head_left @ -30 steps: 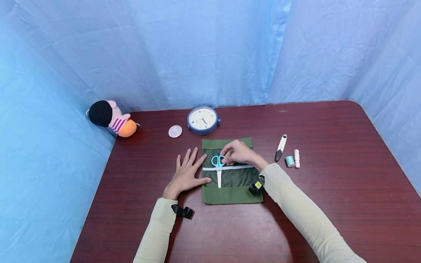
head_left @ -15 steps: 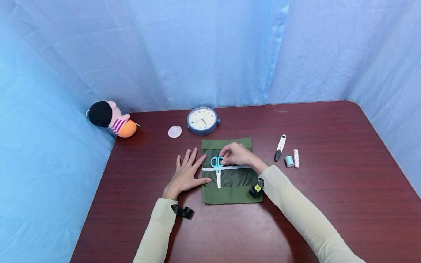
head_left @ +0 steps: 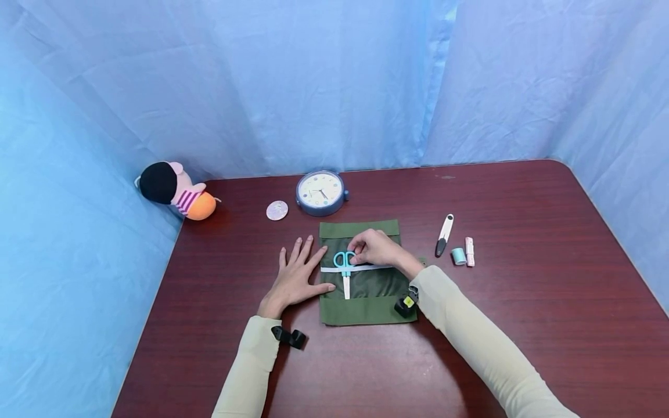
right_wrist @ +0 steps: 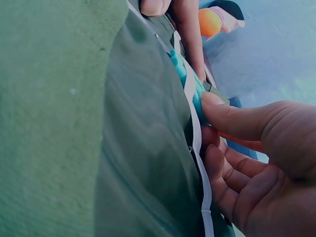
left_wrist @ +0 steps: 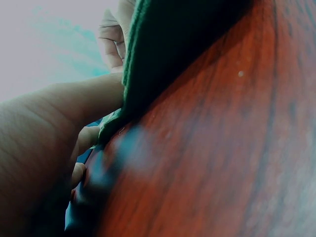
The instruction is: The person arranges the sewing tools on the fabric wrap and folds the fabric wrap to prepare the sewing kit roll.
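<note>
Teal scissors (head_left: 346,282), pinched by the right hand (head_left: 378,247), lie under a strap (head_left: 369,267), likely securing them. The spread left hand (head_left: 294,278) seemingly steadies the cloth (head_left: 366,312).

Pretty sure I'm in a makeshift recording booth, tbh: blue drapes (head_left: 313,87) round my table (head_left: 549,325), cameras (head_left: 297,339) on both wrists.

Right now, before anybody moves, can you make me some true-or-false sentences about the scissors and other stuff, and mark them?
1. The white band crosses over the blue scissors. True.
2. The left hand's grip is around the clock. False: its fingers lie spread at the edge of the green cloth.
3. The right hand's grip is on a scissors handle. True.
4. The teal spool is on the cloth. False: it's on the table.
5. The stuffed toy has stripes. True.
</note>
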A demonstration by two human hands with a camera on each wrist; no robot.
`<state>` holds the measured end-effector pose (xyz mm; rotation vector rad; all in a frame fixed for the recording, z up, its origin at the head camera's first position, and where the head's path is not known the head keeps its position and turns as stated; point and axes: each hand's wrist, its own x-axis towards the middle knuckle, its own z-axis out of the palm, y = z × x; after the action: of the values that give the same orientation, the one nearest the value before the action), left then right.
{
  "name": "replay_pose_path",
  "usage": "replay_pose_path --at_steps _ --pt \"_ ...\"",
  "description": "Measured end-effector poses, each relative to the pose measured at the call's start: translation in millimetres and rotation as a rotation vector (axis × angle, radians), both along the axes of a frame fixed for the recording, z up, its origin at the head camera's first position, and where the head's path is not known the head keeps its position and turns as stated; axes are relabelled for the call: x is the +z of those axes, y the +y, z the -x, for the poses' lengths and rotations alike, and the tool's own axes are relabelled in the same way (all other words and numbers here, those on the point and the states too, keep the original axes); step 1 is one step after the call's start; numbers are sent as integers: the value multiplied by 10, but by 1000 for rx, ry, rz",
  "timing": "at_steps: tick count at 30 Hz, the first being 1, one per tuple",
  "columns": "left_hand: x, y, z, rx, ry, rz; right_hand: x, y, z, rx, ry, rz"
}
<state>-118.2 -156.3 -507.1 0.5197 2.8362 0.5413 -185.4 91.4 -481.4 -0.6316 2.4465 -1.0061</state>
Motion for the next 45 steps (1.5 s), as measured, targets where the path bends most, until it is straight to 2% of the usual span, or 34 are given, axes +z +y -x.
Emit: replay_pose_path --at_steps 13,22,26,31,39,45 --pt "-6 -3 0 2 -15 2 32 44 -13 0 -6 37" --pt "-26 -3 9 1 -12 -13 105 186 35 -46 31 57" --pt "-39 -9 13 -4 -3 -21 193 298 32 -64 54 72" --pt "-35 -13 8 -5 -3 -24 299 478 15 -115 39 94" --pt "-10 -13 -3 -2 -7 -18 340 811 41 -205 75 75" --pt "-24 -16 3 -3 -11 -18 378 1091 2 -262 87 59"
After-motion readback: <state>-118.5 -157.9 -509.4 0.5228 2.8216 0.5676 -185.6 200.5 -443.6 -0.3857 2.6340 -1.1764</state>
